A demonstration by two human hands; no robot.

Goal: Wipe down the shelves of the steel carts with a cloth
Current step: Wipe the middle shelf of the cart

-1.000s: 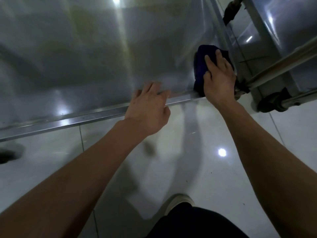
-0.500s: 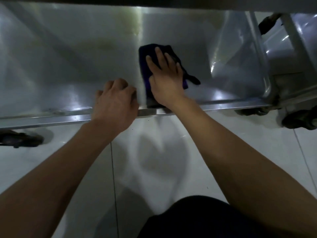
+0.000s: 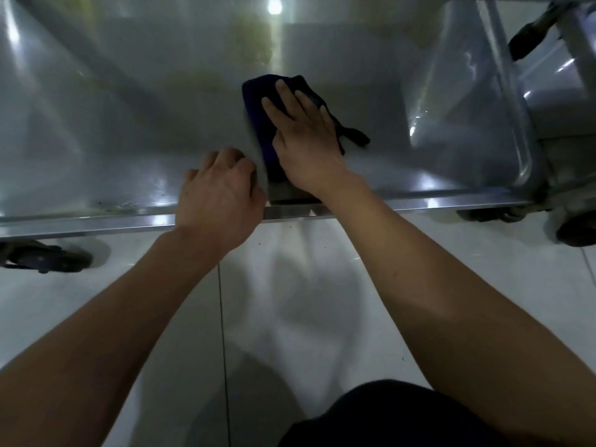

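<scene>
A low steel cart shelf point(image 3: 129, 133) fills the upper half of the view, shiny and streaked. A dark blue cloth point(image 3: 258, 101) lies flat on it near the middle. My right hand point(image 3: 306, 137) presses on the cloth with fingers spread straight. My left hand point(image 3: 219, 198) rests on the shelf's front rim point(image 3: 96, 225) just left of the cloth, with its fingers curled over the edge.
A black caster point(image 3: 48, 258) sits under the shelf at the left, and another caster point(image 3: 577, 230) at the right. A second steel cart point(image 3: 564, 91) stands at the far right. White floor tiles point(image 3: 290, 301) lie below, with my dark-clad knee point(image 3: 387, 417) at the bottom.
My right hand slid the cloth from the shelf's right end to the middle, then a little farther onto the shelf. My left hand's fingers curled over the rim.
</scene>
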